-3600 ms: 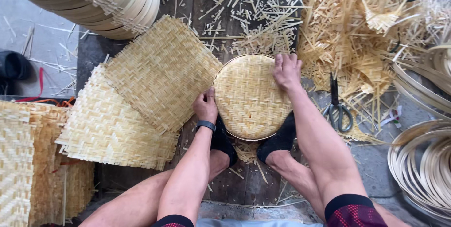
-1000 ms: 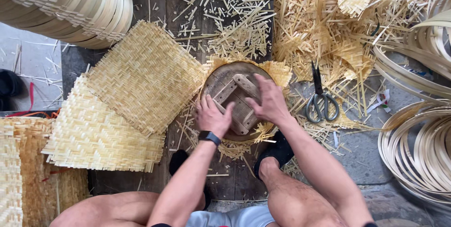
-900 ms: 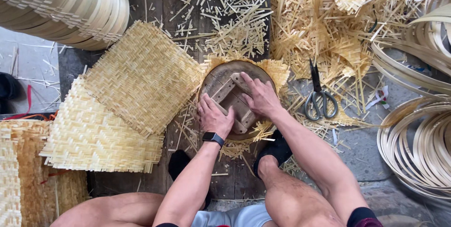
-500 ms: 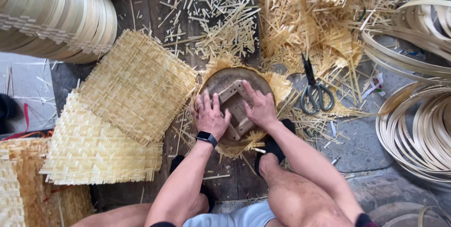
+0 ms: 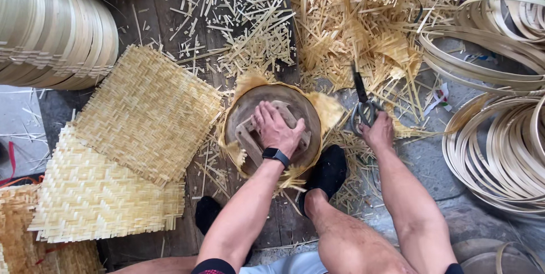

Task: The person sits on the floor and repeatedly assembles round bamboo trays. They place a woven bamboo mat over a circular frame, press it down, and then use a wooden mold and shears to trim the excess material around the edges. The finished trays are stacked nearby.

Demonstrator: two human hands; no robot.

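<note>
My left hand (image 5: pixel 276 129) presses flat on the wooden crosspiece of a round wooden mould (image 5: pixel 244 114). The mould sits on a woven bamboo mat whose corners (image 5: pixel 328 108) stick out around its rim. My right hand (image 5: pixel 377 131) has reached out to the right and closes on the handles of a pair of black scissors (image 5: pixel 363 101) lying on the floor. A black watch is on my left wrist. My feet in black socks rest just below the mould.
Two square woven mats (image 5: pixel 149 110) overlap at left, above more weaving at the bottom left. Stacked round bamboo frames (image 5: pixel 54 33) stand top left. Coiled bamboo hoops (image 5: pixel 502 149) lie at right. Cut bamboo strips (image 5: pixel 363 19) litter the top.
The woven round has been covered by the wooden mould. My right hand left the mould and moved right to the scissors. My left hand stays on the mould.
</note>
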